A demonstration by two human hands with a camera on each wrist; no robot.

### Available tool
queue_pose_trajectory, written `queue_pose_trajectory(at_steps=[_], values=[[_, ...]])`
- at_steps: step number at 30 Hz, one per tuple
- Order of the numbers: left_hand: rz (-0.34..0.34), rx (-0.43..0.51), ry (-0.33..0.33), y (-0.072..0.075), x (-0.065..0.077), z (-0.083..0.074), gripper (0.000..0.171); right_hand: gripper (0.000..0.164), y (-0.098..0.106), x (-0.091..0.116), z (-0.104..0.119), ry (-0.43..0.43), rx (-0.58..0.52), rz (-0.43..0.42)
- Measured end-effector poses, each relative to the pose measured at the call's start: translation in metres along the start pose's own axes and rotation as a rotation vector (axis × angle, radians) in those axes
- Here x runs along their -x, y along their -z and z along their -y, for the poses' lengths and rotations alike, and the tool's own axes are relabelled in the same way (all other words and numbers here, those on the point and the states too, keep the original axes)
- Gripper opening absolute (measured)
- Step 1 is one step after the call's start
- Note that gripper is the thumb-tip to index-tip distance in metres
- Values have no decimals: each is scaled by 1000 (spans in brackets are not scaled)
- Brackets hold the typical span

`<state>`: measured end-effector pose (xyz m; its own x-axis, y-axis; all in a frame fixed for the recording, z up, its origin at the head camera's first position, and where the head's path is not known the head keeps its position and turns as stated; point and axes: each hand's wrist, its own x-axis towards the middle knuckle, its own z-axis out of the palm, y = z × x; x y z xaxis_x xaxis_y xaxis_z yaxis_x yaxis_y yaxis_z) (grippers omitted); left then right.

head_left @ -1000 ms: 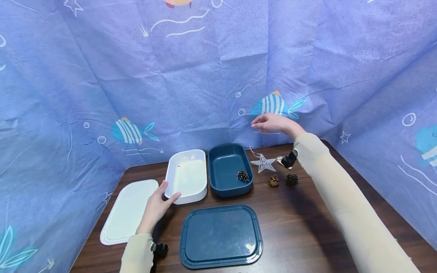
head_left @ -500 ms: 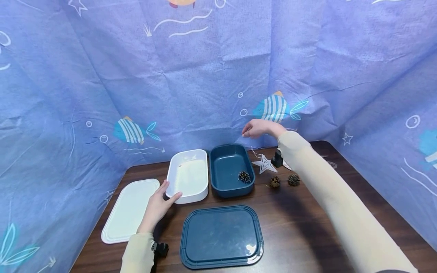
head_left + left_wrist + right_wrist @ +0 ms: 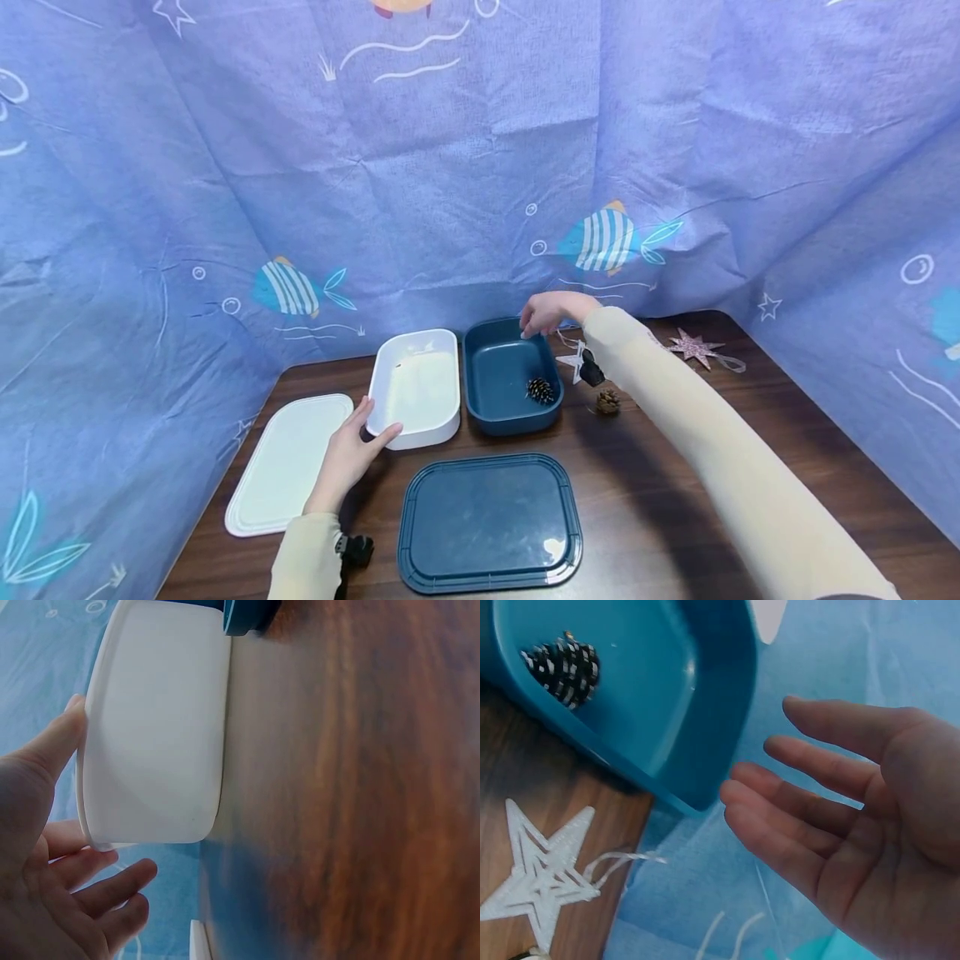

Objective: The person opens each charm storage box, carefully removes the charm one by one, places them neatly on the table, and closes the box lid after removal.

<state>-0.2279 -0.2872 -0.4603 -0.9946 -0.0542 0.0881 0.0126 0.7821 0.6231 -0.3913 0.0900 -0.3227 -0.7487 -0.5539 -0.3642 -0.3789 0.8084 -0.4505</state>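
Observation:
My left hand (image 3: pixel 352 454) rests against the near left corner of a white box (image 3: pixel 420 437), thumb on its front rim and fingers spread at its side. In the left wrist view the thumb and a finger touch the box's rim (image 3: pixel 85 772), the other fingers hanging loosely apart. Over the far right rim of a dark blue box (image 3: pixel 498 375) hovers my right hand (image 3: pixel 546 313), with nothing in its loosely bent fingers (image 3: pixel 772 832). A black pinecone with pale tips (image 3: pixel 540 390) lies inside the blue box. Beside that box is a white star ornament (image 3: pixel 572 362), partly hidden by the wrist camera.
A brown pinecone (image 3: pixel 607 401) and a pink glittery star (image 3: pixel 694 347) lie to the right on the wooden table (image 3: pixel 637 517). A blue lid (image 3: pixel 489 521) lies in front of the boxes, a white lid (image 3: pixel 288 462) at the left. A patterned curtain (image 3: pixel 450 208) hangs behind.
My right hand has moved left and down, from above the table's back right to the blue box's far rim. The left hand has stayed at the white box.

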Motion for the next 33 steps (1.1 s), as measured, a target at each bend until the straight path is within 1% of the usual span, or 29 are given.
queue_pose_trajectory(at_steps=[5,7,12,14,18,21,25,27,29,33], values=[[-7,7,4,0,0,1,106,47,-16,-4,2,-20,53,45],[-10,10,2,1,0,1,106,47,-22,-5,2,-41,47,57],[-11,10,1,2,0,0,106,47,-34,-8,5,-80,-41,86],[-10,11,-4,2,-1,1,106,43,-38,-11,7,-94,-51,92],[-4,21,-3,2,0,1,109,29,-43,-16,9,-119,-17,112],[-1,22,6,1,0,1,111,19,-49,-20,10,-135,35,143],[-5,20,9,0,-1,2,111,11,-56,-23,12,-148,102,185],[-6,19,6,-1,-2,2,110,12,-59,-23,13,-149,114,203],[-6,19,4,-1,-3,2,108,20,-63,-24,13,-126,126,217],[-10,13,1,-1,-3,1,105,39,-69,-26,17,-49,158,234]])
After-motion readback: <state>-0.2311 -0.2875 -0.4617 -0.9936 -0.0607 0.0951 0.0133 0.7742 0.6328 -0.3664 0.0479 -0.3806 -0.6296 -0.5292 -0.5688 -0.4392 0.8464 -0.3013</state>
